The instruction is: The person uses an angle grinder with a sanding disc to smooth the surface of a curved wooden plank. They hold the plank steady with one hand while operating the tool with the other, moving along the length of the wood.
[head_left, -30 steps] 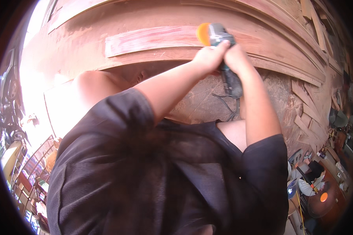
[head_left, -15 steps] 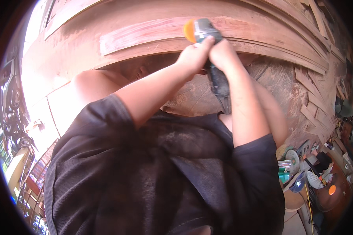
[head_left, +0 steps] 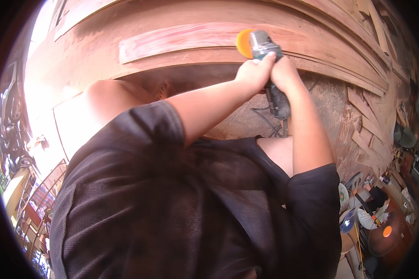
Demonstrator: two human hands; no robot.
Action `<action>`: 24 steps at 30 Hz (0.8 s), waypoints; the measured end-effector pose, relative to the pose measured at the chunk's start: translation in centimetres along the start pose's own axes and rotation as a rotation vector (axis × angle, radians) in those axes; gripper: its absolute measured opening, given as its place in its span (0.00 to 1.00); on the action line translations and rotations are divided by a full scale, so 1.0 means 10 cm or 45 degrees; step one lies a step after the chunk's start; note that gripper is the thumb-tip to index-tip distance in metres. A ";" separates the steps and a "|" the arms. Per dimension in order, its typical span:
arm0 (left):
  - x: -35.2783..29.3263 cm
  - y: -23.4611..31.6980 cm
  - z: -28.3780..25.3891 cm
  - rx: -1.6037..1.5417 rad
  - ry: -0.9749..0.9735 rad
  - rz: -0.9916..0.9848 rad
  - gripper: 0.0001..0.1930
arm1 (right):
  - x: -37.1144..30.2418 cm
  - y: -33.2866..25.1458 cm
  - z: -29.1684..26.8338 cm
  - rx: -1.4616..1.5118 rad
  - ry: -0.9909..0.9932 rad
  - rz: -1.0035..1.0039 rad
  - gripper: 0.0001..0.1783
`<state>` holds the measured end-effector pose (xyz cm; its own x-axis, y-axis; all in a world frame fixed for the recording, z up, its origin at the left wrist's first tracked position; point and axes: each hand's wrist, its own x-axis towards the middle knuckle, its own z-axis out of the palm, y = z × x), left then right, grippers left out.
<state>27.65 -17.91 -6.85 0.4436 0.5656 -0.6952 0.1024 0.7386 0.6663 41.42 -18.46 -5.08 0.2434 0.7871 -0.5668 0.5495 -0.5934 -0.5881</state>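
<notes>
Both my hands are wrapped round an angle grinder (head_left: 278,103) that carries an orange disc (head_left: 245,43). My left hand (head_left: 256,72) closes on its body near the metal head, thumb on top. Just right of it, my right hand (head_left: 284,73) grips the same body. The disc lies at the surface of a long reddish wooden board (head_left: 181,41), toward the board's right part; whether it touches cannot be made out. A power cord (head_left: 260,111) shows below the grinder's rear end.
The board rests on a broad wooden bench top (head_left: 93,60). Wood strips (head_left: 370,125) lie on the floor at right. Tools and a spare orange disc (head_left: 387,231) clutter the lower right. A metal rack (head_left: 37,204) stands at lower left. My bent knee (head_left: 104,95) is near the bench edge.
The grinder and both my hands have moved to the right along the board and slightly nearer to me. Both hands keep their grip.
</notes>
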 end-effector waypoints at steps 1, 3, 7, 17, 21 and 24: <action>0.09 0.03 0.10 0.092 -0.021 0.004 0.41 | 0.09 0.19 -0.07 0.013 0.041 0.031 0.31; 0.18 0.15 0.27 0.192 -0.135 -0.021 0.41 | 0.16 0.48 -0.23 0.097 0.102 0.099 0.31; 0.26 0.29 0.35 0.353 -0.201 -0.068 0.42 | 0.05 0.45 -0.23 0.477 0.152 0.253 0.30; -0.35 0.09 -0.89 -0.103 0.240 0.028 0.42 | -0.10 -0.97 0.63 -0.192 -0.116 0.053 0.30; -0.64 0.13 -0.95 -0.113 0.244 -0.078 0.44 | -0.18 -1.14 0.67 -0.368 -0.212 -0.034 0.32; -0.27 -0.06 -0.77 0.022 0.119 0.043 0.39 | -0.10 -0.73 0.48 -0.248 -0.118 0.033 0.33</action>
<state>19.55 -17.02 -7.46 0.3620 0.6223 -0.6941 0.1046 0.7127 0.6936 33.33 -15.67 -2.98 0.1898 0.7480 -0.6360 0.6904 -0.5623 -0.4552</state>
